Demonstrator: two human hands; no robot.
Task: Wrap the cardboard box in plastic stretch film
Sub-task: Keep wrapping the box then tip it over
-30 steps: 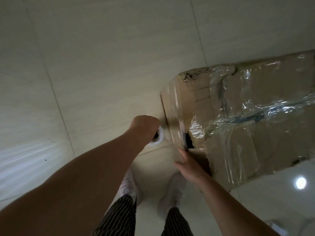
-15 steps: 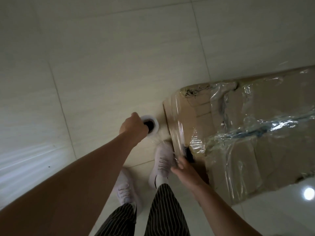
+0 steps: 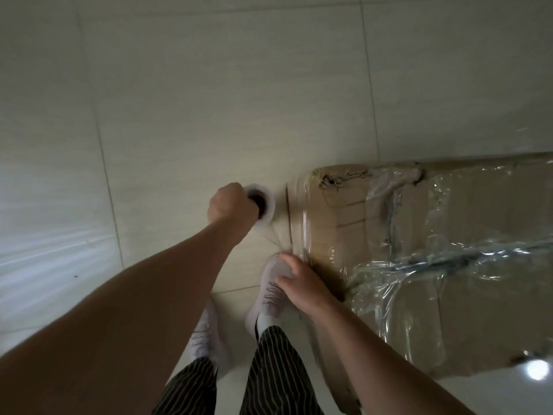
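Corner pass: white stretch-film roll (image 3: pixel 270 209) clenched by L hand (image 3: pixel 230 206); R hand (image 3: pixel 302 283) at brown cardboard box (image 3: pixel 347 205), grip unclear. Tension reqd next.

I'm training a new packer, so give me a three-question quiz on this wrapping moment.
1. True or false: the left hand grips the film roll.
2. The right hand is at: A) the cardboard box's near corner, B) the roll's core, C) a far floor tile.
3. Fill in: stretch film runs from the roll to the ____.
Key: 1 true; 2 A; 3 box.
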